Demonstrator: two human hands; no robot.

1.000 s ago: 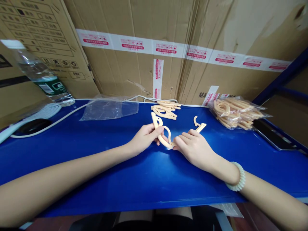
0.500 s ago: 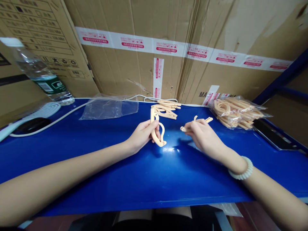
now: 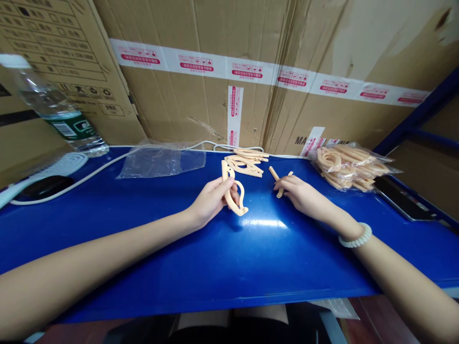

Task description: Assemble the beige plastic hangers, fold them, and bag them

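My left hand is closed on a beige curved plastic piece, which looks like part of a folding clothes hanger. It is held upright above the blue table, thumb across its front, with a bowed loop on its right side. Farther right, my right hand pinches another beige plastic piece. Its narrow ends stick out past the fingers, which hide the middle. Behind the two hands lies a small pile of similar beige pieces.
Clear bags of beige pieces lie at the right, beside a dark flat device. A flat plastic bag and white cable are at the back. At left are a water bottle, a black mouse and a hairbrush. Cardboard stands behind.
My right hand has turned the piece it holds, so one end now points up and left. That hand sits slightly farther back. My left hand has barely moved.
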